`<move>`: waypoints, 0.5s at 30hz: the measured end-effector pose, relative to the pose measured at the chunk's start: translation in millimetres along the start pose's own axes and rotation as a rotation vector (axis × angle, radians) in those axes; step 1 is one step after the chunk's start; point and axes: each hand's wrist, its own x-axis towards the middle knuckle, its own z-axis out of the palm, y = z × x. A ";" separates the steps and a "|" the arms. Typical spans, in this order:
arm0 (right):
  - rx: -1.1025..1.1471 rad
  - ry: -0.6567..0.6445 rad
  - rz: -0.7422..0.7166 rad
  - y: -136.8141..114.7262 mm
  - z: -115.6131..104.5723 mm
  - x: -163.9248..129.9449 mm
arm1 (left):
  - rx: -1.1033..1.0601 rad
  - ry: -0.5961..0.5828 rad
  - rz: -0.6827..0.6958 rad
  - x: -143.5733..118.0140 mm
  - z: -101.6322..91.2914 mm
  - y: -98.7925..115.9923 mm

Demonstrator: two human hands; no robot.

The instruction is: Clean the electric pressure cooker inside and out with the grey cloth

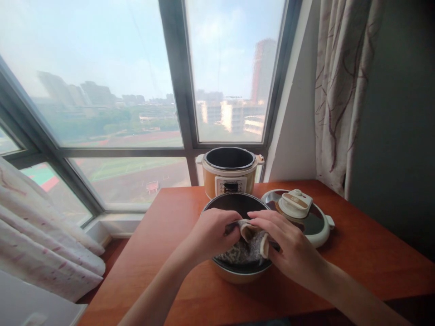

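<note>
Both hands hold a grey, fuzzy cloth (243, 251) with pale edging, bunched up over the near side of a dark-lined inner pot (238, 276). My left hand (212, 233) pinches the cloth's upper left part between thumb and fingers. On the other side, my right hand (288, 237) grips its right edge, fingers bent over the top. The pot stands upright on the table, and its near interior is hidden by the cloth and hands. Just behind it is an electric pressure cooker (210, 181), uncovered, with a dark interior and a front control panel.
The cooker's round lid (322, 237), with a cream handle on top, lies to the right on the reddish-brown wooden table (163, 226). Windows rise behind the table. Patterned curtains (340, 90) hang at the right and at the left (41, 244).
</note>
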 end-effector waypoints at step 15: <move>0.141 0.018 0.216 2.8 7.0 17.1 | -0.773 -0.143 -0.182 17.4 -0.1 -13.1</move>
